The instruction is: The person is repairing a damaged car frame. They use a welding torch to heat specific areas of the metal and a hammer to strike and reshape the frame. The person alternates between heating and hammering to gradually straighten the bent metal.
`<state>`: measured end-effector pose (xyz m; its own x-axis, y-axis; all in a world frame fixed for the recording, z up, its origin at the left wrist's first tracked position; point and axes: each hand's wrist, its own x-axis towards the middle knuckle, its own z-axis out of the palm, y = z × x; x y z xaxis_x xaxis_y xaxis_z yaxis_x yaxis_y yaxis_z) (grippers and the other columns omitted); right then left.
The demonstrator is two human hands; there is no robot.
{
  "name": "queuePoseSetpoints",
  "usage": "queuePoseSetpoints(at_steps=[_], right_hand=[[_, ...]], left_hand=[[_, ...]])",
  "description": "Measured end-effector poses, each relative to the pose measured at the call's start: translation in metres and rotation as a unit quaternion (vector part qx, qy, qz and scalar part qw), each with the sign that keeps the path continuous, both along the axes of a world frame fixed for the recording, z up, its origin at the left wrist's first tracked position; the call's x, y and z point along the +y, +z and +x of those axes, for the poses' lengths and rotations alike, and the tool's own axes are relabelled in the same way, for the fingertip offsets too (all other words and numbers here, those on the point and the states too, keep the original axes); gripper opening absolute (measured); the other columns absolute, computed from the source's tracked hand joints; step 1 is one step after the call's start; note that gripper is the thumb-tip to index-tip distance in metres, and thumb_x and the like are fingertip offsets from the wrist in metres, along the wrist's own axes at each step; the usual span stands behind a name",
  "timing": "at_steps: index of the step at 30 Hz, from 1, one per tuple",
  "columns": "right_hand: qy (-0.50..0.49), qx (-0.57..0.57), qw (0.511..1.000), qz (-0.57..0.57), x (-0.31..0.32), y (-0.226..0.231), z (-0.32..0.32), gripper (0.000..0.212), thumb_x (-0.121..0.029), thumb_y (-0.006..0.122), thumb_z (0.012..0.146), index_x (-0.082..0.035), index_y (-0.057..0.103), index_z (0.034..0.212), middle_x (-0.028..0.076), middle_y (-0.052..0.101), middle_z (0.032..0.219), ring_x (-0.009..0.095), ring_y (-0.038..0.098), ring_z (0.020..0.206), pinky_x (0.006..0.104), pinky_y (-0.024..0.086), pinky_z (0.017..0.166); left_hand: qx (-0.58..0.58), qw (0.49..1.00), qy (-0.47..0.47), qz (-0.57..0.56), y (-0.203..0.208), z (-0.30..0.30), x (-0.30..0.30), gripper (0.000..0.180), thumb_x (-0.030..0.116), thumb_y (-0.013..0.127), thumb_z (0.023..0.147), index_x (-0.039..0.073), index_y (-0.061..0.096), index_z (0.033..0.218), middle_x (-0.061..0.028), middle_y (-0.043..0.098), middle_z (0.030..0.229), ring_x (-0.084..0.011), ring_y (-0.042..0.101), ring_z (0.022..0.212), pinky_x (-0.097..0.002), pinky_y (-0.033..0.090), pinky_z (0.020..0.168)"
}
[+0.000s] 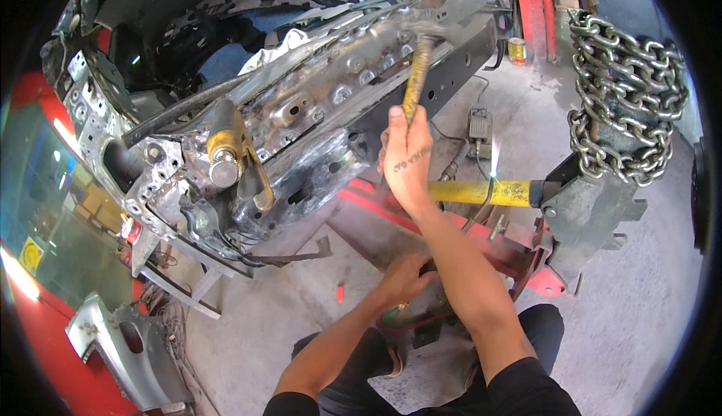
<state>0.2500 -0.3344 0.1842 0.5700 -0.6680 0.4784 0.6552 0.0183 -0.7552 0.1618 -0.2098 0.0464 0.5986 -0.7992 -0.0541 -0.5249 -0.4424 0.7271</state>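
Observation:
My right hand (406, 156) is closed round the worn yellow handle of a hammer (418, 74). The hammer's head, smeared by motion, is over the upper right part of a bare metal car body rail (353, 62); I cannot tell whether it touches. Lower down, near my knees, my left hand (406, 279) has its fingers curled, and what they hold, if anything, is hidden. A yellow-and-steel clamp (226, 149) grips the left end of the car frame, above a scraped lower beam (323, 168).
Thick steel chain (628, 100) is wrapped round a post at right, beside a yellow bar (481, 192) and red pulling frame (474, 243). A foot pedal (479, 126) with cable lies on the floor. A silver fender panel (124, 348) stands at lower left, near coiled cables.

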Motion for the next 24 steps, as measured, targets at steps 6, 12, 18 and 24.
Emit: queuePoseSetpoints(at_steps=[6, 12, 18, 24], right_hand=[[-0.151, 0.007, 0.986, -0.063, 0.02, 0.009, 0.02, 0.023, -0.029, 0.047, 0.108, -0.007, 0.045, 0.102, 0.002, 0.048, 0.064, 0.012, 0.049, 0.045, 0.0284, 0.043, 0.04], [0.034, 0.067, 0.997, -0.016, -0.012, 0.022, 0.014, 0.027, -0.031, 0.049, 0.107, -0.007, 0.042, 0.096, 0.002, 0.045, 0.061, 0.011, 0.043, 0.037, 0.0301, 0.039, 0.032], [0.004, -0.049, 0.997, 0.054, 0.009, 0.024, -0.013, 0.029, -0.033, 0.048, 0.108, -0.006, 0.044, 0.101, 0.001, 0.046, 0.065, 0.009, 0.047, 0.045, 0.0264, 0.042, 0.038], [-0.08, 0.081, 0.988, -0.1, 0.009, 0.015, 0.029, 0.027, -0.026, 0.05, 0.107, 0.0, 0.046, 0.099, 0.013, 0.055, 0.065, 0.025, 0.055, 0.049, 0.0435, 0.046, 0.049]], left_hand=[[-0.071, 0.992, -0.016, -0.099, -0.032, 0.008, 0.006, 0.032, 0.021, 0.065, 0.088, 0.001, 0.068, 0.113, -0.0242, 0.07, 0.107, -0.0462, 0.063, 0.103, -0.0491, 0.05, 0.087], [-0.037, 0.998, 0.008, 0.053, 0.0, 0.008, -0.002, 0.034, 0.024, 0.066, 0.087, 0.001, 0.068, 0.112, -0.0247, 0.069, 0.105, -0.0465, 0.064, 0.102, -0.0495, 0.051, 0.085], [-0.032, 0.998, -0.016, -0.056, -0.005, 0.009, 0.006, 0.033, 0.019, 0.064, 0.088, 0.001, 0.066, 0.117, -0.0253, 0.068, 0.111, -0.0456, 0.063, 0.106, -0.0491, 0.05, 0.087], [-0.005, 1.0, 0.001, 0.007, 0.002, 0.004, -0.006, 0.035, 0.018, 0.064, 0.089, 0.003, 0.066, 0.12, -0.0231, 0.068, 0.116, -0.0445, 0.062, 0.111, -0.0491, 0.05, 0.091]])
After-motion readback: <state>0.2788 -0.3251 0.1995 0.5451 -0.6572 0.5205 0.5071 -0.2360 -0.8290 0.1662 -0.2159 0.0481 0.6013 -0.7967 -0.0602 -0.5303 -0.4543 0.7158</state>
